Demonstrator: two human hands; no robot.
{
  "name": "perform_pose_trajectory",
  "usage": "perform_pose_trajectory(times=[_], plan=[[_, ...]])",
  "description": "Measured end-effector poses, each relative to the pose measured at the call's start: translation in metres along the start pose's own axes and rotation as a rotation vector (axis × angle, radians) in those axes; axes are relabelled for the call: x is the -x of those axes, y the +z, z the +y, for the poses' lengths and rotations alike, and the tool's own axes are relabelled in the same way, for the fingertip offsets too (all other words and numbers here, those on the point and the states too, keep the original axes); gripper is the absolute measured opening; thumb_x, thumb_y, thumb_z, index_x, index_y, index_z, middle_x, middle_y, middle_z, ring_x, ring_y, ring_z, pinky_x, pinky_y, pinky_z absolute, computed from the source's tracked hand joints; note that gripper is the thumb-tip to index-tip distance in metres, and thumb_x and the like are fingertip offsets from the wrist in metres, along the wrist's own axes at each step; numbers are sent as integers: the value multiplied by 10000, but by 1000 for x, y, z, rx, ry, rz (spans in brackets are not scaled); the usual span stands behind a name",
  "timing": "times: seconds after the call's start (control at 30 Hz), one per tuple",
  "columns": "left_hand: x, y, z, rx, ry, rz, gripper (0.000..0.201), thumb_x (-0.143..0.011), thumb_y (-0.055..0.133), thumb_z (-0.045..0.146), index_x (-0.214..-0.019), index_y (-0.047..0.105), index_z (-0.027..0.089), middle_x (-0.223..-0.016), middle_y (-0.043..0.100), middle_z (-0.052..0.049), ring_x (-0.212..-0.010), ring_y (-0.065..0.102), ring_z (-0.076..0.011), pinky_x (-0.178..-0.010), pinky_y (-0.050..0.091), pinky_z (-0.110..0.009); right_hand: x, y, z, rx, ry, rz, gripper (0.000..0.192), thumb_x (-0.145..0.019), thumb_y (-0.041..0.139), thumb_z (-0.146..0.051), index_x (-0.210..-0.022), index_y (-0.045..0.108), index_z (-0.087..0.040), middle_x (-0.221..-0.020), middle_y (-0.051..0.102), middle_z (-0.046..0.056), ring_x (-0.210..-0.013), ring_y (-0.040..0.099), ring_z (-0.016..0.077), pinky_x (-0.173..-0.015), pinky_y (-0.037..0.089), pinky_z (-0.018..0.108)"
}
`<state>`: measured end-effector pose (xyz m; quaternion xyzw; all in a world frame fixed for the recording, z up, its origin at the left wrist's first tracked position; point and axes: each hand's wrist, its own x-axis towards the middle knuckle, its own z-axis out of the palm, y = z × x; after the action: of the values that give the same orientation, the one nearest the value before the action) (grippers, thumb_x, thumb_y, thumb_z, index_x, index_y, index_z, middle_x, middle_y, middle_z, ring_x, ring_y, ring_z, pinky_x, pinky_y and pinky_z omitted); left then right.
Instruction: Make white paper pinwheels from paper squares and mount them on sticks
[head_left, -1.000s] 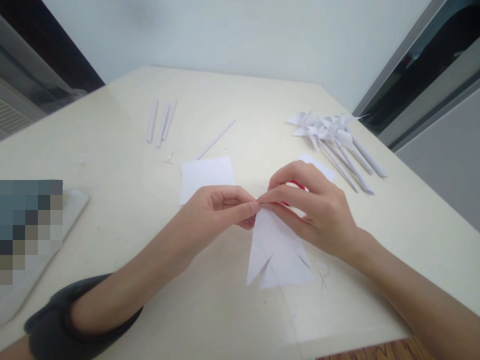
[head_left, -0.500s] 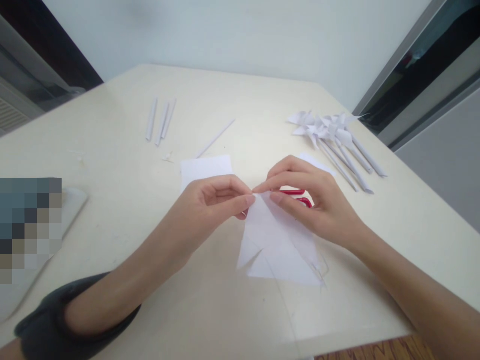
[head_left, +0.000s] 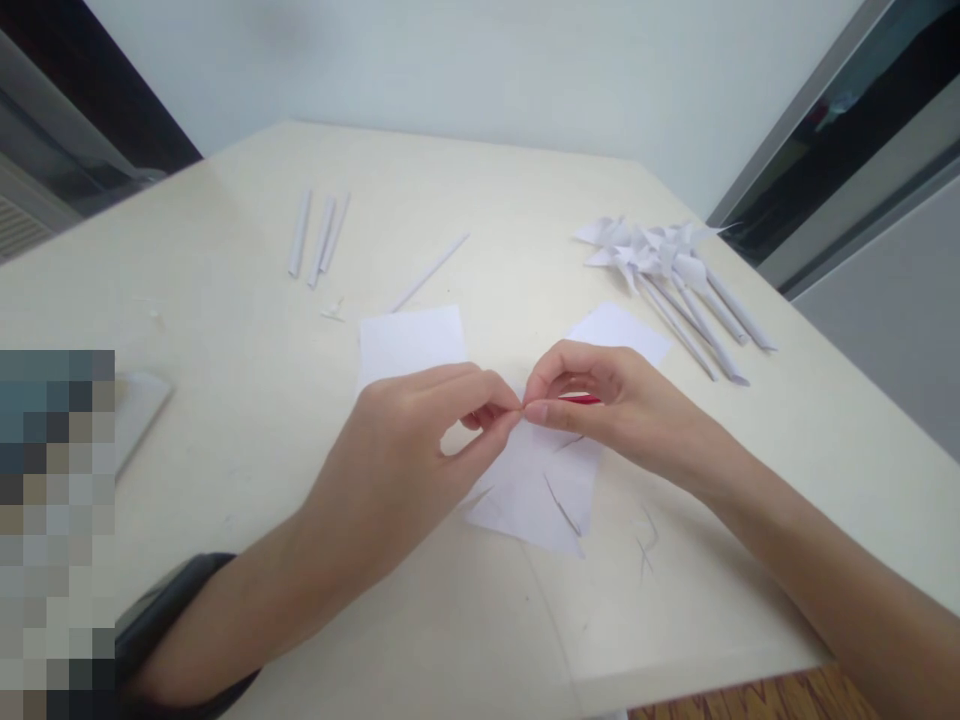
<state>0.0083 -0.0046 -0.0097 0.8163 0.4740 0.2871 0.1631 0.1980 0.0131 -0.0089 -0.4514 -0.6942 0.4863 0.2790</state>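
Observation:
A white paper square with diagonal cuts (head_left: 536, 490) hangs just above the cream table (head_left: 225, 400). My left hand (head_left: 409, 440) pinches its top corner between thumb and forefinger. My right hand (head_left: 607, 405) pinches the same corner from the right, fingertips meeting those of the left. Red scissor handles (head_left: 581, 399) show under my right hand, mostly hidden by it.
Two flat white sheets lie behind the hands, one at centre (head_left: 409, 340) and one to the right (head_left: 619, 330). Several finished paper pinwheels (head_left: 667, 265) lie at the back right. Rolled paper sticks (head_left: 319, 235) and one thin stick (head_left: 431, 272) lie farther back. Paper scraps (head_left: 645, 535) sit near the front edge.
The cut paper has been turned and drawn up toward the fingers, so less of it hangs below. Both hands moved slightly lower and closer together, staying pinched on the top corner.

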Motion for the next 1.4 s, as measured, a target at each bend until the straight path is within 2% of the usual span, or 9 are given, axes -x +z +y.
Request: perform_pose_trajectory(times=[0.13, 0.37, 0.5, 0.77, 0.93, 1.1, 1.17, 1.27, 1.4], plan=[[1, 0, -1, -26, 31, -12, 77, -792, 610, 150, -755, 657, 199, -709, 665, 58, -639, 582, -84, -631, 422, -188, -1, -3, 2, -56, 29, -40, 92, -800, 633, -272, -775, 617, -186, -814, 642, -16, -755, 616, 111, -663, 468, 238], [1, 2, -5, -32, 64, -30, 134, -842, 582, 265, -747, 661, 213, -703, 680, 48, -615, 590, -99, -604, 422, -200, -3, -5, 2, 35, -49, -33, 58, -788, 637, -226, -756, 638, -177, -866, 634, 4, -802, 612, 133, -791, 500, 319], [0, 1, -6, -5, 48, -15, 131, -847, 572, 245, -743, 651, 231, -726, 700, 64, -631, 611, -102, -603, 416, -201, -1, -5, 0, 103, -86, -12, 74, -805, 622, -204, -741, 635, -171, -873, 624, 8, -781, 597, 117, -726, 507, 274], [-1, -1, -3, 68, -65, -37, 121, -817, 583, 206, -709, 630, 235, -682, 676, 75, -617, 608, -104, -597, 415, -202, 3, 4, 0, 336, -273, 159, 90, -837, 576, -153, -763, 622, -177, -866, 607, 0, -776, 571, 106, -643, 468, 237], [1, 1, -2, -32, -17, 46, 86, -785, 605, 205, -699, 608, 216, -680, 653, 58, -645, 591, -117, -634, 411, -219, 5, 12, -2, 367, -263, 216, 90, -830, 563, -157, -749, 589, -184, -837, 600, 4, -763, 563, 120, -624, 453, 248], [1, 0, -2, -55, 13, 62, 77, -806, 576, 220, -734, 605, 225, -702, 651, 42, -669, 585, -139, -638, 416, -244, 9, 25, -6, 498, -298, 400, 118, -794, 564, -118, -706, 519, -183, -789, 561, 0, -691, 514, 119, -598, 397, 279], [-2, -3, -2, 14, -12, 32, 87, -805, 580, 212, -730, 622, 227, -717, 663, 40, -683, 592, -141, -653, 425, -242, 9, 19, -7, 416, -293, 329, 110, -812, 576, -145, -716, 537, -180, -790, 573, -2, -707, 529, 118, -609, 412, 272], [-8, -10, -1, 294, -134, -123, 114, -805, 606, 249, -713, 673, 243, -706, 687, 48, -671, 610, -136, -648, 452, -224, 5, -1, -8, 113, -199, 4, 92, -846, 595, -229, -775, 607, -173, -788, 615, 0, -729, 574, 121, -629, 456, 259], [-12, -14, 0, 657, -291, -310, 122, -758, 663, 275, -647, 705, 247, -662, 700, 42, -614, 628, -136, -584, 478, -205, 2, -15, -7, -77, -252, -134, 33, -809, 637, -140, -813, 620, -167, -849, 609, -1, -800, 593, 122, -748, 490, 281]])
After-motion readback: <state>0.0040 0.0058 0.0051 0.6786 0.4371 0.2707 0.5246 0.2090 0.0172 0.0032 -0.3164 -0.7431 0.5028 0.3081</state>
